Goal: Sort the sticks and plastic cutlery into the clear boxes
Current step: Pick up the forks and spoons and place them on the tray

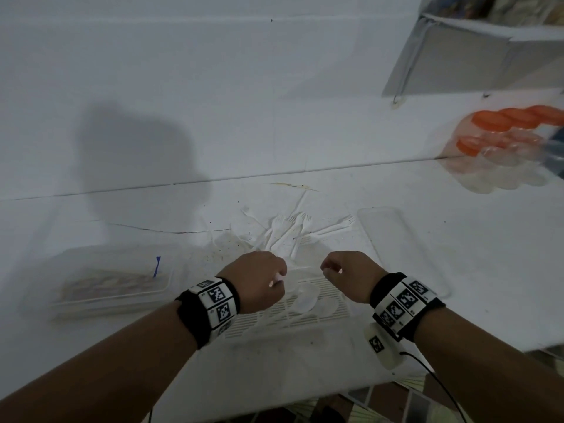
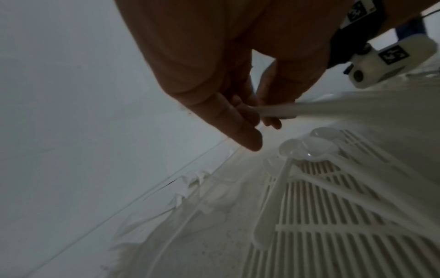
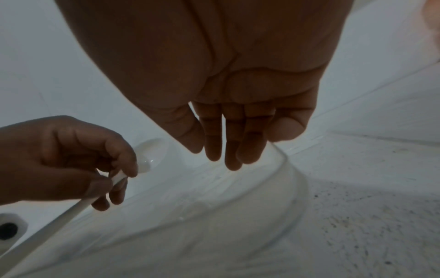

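My left hand (image 1: 265, 279) pinches the handle of a white plastic spoon (image 2: 278, 111) between thumb and fingers; its bowl (image 3: 150, 156) shows in the right wrist view. It hovers over a clear box with a slotted white insert (image 1: 329, 303), where a few clear spoons (image 2: 309, 148) lie. My right hand (image 1: 335, 267) hangs beside it, fingers (image 3: 223, 150) straight down and holding nothing. A heap of white forks (image 1: 290, 233) lies on the table just beyond both hands. A clear box holding sticks (image 1: 113, 288) stands at the left.
A shallow clear box (image 1: 396, 245) lies to the right of the forks. Orange-lidded jars (image 1: 500, 138) stand at the far right by the wall. A shelf (image 1: 488, 32) hangs above them. The table's front edge is close below my wrists.
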A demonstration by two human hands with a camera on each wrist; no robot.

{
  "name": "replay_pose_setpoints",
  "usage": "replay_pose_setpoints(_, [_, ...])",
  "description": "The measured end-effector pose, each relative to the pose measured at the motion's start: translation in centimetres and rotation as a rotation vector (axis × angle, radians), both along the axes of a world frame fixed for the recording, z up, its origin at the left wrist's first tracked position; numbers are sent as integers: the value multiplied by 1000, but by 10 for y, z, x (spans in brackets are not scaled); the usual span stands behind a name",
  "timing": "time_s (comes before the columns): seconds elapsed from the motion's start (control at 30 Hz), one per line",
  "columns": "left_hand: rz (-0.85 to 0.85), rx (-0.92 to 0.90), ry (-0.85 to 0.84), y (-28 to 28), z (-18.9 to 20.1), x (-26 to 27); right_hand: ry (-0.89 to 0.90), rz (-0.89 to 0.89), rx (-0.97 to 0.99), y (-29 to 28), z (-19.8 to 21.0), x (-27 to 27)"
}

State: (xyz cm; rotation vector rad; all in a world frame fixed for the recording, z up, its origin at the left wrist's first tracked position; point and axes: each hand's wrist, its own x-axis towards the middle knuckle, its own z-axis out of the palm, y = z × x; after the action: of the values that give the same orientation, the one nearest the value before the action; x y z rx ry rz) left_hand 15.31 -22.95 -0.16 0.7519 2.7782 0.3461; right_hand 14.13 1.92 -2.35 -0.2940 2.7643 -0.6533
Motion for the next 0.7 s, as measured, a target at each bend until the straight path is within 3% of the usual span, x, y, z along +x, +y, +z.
replay_pose_setpoints(0.17, [-169, -176, -76, 23, -10, 4, 66, -31, 6, 6, -3, 6])
replay_pose_setpoints(0.43, [-30, -320, -33, 29, -23, 8, 19, -137, 153, 8, -9, 12])
replay_pose_setpoints(0.7, [-62, -263, -296, 36, -28, 0, -71, -156, 148, 12, -14, 10])
